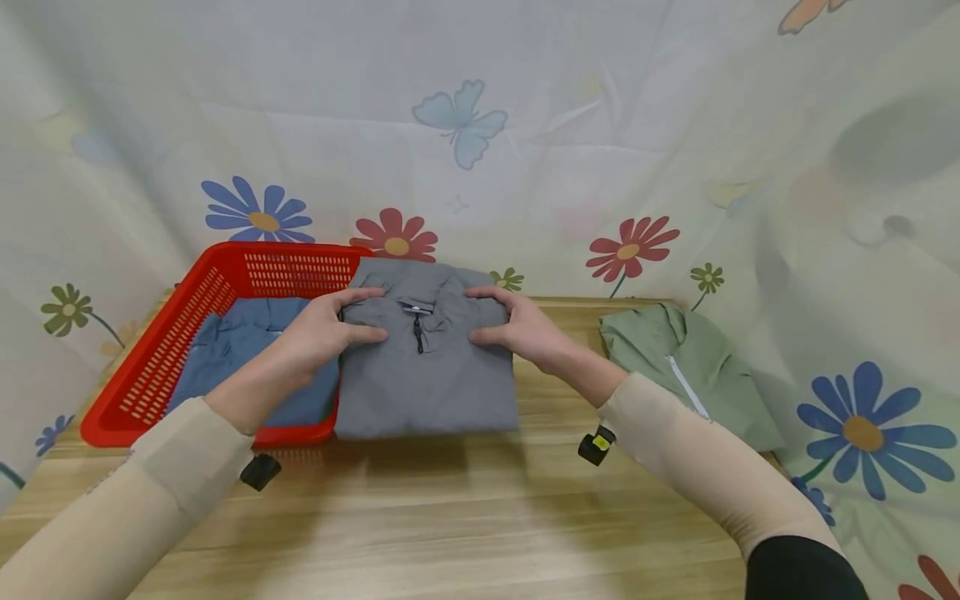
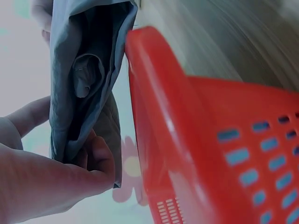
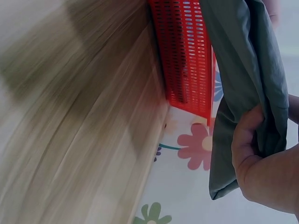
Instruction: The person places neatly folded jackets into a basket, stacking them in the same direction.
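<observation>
A folded grey jacket (image 1: 427,392) with a collar and a dark zip pull is held up between both hands, above the table and beside the red basket. The left hand (image 1: 318,333) grips its left side, thumb on top and fingers curled beneath, as the left wrist view shows. On the opposite side the right hand (image 1: 517,329) grips the jacket the same way; its curled fingers show under the cloth in the right wrist view. Inside the red basket (image 1: 142,392) lies a folded blue garment (image 1: 251,321), partly hidden by the left forearm.
A folded green garment (image 1: 686,358) with a white zip lies at the right on the wooden table (image 1: 450,517), partly behind the right forearm. Behind the table hangs a white curtain (image 1: 540,183) printed with flowers and butterflies.
</observation>
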{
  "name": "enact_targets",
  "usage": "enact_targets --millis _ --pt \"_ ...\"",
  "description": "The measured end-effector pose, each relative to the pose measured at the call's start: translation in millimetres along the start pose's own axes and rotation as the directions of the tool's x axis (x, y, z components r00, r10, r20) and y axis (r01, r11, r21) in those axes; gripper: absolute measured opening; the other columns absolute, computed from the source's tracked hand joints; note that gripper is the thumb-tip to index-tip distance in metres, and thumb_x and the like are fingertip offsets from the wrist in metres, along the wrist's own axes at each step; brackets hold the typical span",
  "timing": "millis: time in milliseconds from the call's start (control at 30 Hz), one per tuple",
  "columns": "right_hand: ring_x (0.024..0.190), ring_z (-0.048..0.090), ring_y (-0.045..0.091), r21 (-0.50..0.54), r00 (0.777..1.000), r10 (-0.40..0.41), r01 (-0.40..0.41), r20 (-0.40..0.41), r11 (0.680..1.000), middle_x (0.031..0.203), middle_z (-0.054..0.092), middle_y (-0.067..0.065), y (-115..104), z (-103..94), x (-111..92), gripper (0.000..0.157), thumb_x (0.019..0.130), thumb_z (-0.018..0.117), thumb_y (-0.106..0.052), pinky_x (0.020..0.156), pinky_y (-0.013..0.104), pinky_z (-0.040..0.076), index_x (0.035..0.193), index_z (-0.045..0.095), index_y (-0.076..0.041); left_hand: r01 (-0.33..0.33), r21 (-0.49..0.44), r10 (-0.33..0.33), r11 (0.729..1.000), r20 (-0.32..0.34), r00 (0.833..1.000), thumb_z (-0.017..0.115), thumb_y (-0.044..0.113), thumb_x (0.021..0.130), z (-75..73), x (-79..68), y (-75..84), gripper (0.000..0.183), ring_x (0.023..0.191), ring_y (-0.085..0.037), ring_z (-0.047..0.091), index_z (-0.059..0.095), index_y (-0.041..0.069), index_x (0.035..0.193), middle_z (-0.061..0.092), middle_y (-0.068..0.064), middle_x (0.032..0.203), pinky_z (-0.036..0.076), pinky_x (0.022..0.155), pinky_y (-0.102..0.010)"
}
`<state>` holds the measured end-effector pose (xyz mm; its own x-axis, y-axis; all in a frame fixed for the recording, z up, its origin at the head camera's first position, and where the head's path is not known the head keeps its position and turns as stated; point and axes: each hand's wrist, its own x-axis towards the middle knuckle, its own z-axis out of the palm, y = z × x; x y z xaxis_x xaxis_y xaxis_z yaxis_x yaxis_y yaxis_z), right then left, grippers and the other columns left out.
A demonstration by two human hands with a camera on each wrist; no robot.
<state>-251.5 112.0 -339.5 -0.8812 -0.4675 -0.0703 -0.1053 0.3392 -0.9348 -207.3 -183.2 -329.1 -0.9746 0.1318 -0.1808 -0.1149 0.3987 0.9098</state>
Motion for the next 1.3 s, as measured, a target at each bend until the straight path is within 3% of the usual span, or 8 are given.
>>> enact_targets --millis 300,533,867,1033,1167,1300 --pt "0.125 0.055 0.027 -0.014 1.000 0.007 -0.007 0.004 1.000 0.148 0.048 0.012 -9.7 13.0 13.8 0.064 0.090 0.077 -0.011 0.101 0.046 0.049 0.149 0.054 -0.019 0.012 -0.014 -0.012 1.000 0.022 1.000 0.072 0.015 0.097 -19.9 2.2 -4.4 0.072 0.153 -0.039 0.011 0.039 0.016 0.160 0.003 -0.013 0.171 0.025 0.117 -0.062" --pt "0.129 0.052 0.026 -0.031 1.000 -0.007 0.008 0.008 0.999 0.152 0.044 0.011 -16.3 24.0 23.8 0.063 0.091 0.077 -0.011 0.102 0.045 0.049 0.149 0.054 -0.019 0.013 0.017 -0.014 1.000 0.038 0.999 0.072 0.016 0.097 -37.6 2.8 -11.5 0.074 0.153 -0.041 0.007 0.036 0.014 0.161 0.000 -0.014 0.171 0.019 0.116 -0.067" --pt "0.134 0.046 0.023 0.011 0.997 -0.072 0.072 0.036 0.997 0.154 0.041 0.007 -26.1 44.3 38.3 0.064 0.091 0.077 -0.009 0.104 0.044 0.047 0.149 0.053 -0.022 0.007 0.042 -0.009 0.999 0.044 0.999 0.068 0.015 0.099 -68.1 -2.2 -22.3 0.071 0.150 -0.044 0.014 0.035 0.012 0.161 0.009 -0.019 0.169 0.022 0.115 -0.068" --pt "0.126 0.052 0.023 0.045 0.995 -0.100 0.099 0.025 0.994 0.146 0.048 0.006 -28.1 56.4 46.6 0.060 0.090 0.078 -0.009 0.099 0.040 0.051 0.144 0.058 -0.022 -0.007 0.053 0.004 0.999 0.064 0.998 0.069 0.019 0.099 -85.7 -2.0 -30.6 0.071 0.143 -0.042 0.027 0.034 0.012 0.161 0.023 -0.021 0.165 0.033 0.112 -0.060" --pt "0.120 0.056 0.023 0.091 0.995 -0.092 0.089 0.027 0.992 0.142 0.051 0.007 -28.9 67.0 52.3 0.056 0.090 0.078 -0.009 0.095 0.038 0.052 0.142 0.060 -0.021 -0.018 0.116 0.009 0.993 0.074 0.997 0.070 0.024 0.099 -99.9 -1.4 -35.5 0.073 0.141 -0.041 0.030 0.034 0.014 0.162 0.028 -0.021 0.162 0.046 0.102 -0.045" --pt "0.116 0.058 0.020 0.110 0.996 -0.084 0.082 0.016 0.991 0.141 0.051 0.005 -29.9 78.8 57.3 0.054 0.090 0.078 -0.010 0.095 0.036 0.052 0.141 0.060 -0.019 -0.024 0.154 0.010 0.988 0.093 0.996 0.068 0.026 0.100 -114.4 0.4 -41.6 0.073 0.139 -0.041 0.032 0.031 0.015 0.163 0.029 -0.023 0.160 0.051 0.091 -0.032"
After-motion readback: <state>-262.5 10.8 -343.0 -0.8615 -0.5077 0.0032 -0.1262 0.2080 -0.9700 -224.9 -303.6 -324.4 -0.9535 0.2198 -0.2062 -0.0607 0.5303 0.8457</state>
